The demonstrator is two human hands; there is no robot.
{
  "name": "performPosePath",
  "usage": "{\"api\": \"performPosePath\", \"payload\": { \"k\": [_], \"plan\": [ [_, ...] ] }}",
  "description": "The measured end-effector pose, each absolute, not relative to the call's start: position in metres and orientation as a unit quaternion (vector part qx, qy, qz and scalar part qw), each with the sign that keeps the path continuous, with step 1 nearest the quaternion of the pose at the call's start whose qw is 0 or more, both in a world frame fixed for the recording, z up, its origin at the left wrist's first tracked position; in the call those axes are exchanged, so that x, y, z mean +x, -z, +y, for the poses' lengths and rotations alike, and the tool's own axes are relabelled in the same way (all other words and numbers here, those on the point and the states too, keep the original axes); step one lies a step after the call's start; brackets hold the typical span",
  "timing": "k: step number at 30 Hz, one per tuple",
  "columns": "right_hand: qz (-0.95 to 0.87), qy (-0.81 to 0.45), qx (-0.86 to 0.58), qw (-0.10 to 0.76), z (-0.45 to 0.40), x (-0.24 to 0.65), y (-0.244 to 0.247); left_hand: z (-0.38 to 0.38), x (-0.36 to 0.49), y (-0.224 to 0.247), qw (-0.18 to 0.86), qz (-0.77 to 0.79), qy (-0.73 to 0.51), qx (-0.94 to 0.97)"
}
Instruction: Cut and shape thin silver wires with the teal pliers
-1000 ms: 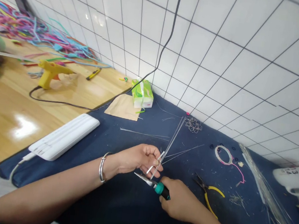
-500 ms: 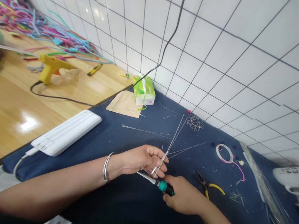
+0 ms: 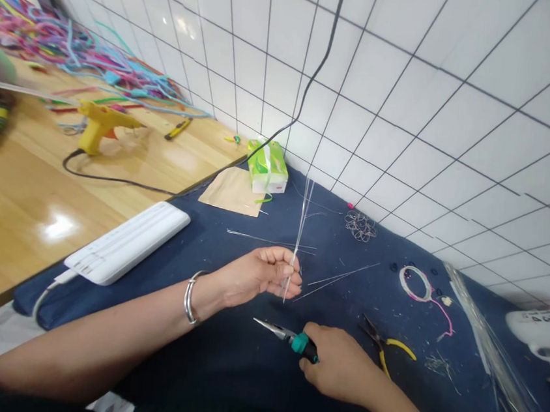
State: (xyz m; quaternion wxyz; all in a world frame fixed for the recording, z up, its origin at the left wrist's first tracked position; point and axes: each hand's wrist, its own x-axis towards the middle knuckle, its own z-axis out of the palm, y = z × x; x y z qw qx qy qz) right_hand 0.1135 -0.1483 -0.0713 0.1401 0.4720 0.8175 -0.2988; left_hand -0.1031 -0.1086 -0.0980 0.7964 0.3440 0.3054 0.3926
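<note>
Between the thumb and fingers of my left hand [image 3: 275, 273] is a small bundle of thin metal wires [image 3: 302, 219], held nearly upright with short ends poking out below. My right hand [image 3: 337, 363] is wrapped round the teal-and-black handle of needle-nose pliers [image 3: 291, 337]. The pliers' pointed jaws aim left, below my left hand and apart from the wires. More loose wires [image 3: 341, 276] lie on the dark blue cloth [image 3: 230, 260] just right of my left hand, and others [image 3: 266, 239] lie behind it.
Yellow-handled pliers [image 3: 388, 349] lie right of my right hand. A wire coil [image 3: 360, 226], a ring of pale line [image 3: 415, 283] and a tissue pack [image 3: 268, 167] sit toward the wall. At left are a white power bank [image 3: 126, 243] and a yellow glue gun [image 3: 97, 127] with its black cord.
My left hand has risen away from the pliers, and the wires in it have turned from a rightward slant to nearly upright. The right hand and its pliers stay about where they were.
</note>
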Motion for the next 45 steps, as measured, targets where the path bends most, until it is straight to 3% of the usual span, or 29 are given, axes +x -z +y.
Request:
{"api": "performPosePath", "payload": {
  "k": [11, 45],
  "plan": [
    [0.78, 0.362, 0.504, 0.084, -0.16, 0.125, 0.069, -0.084, -0.116, 0.108, 0.46, 0.437, -0.366, 0.681],
    [0.772, 0.386, 0.504, 0.04, -0.164, 0.135, 0.07, -0.083, -0.114, 0.124, 0.467, 0.381, -0.362, 0.711]
  ]
}}
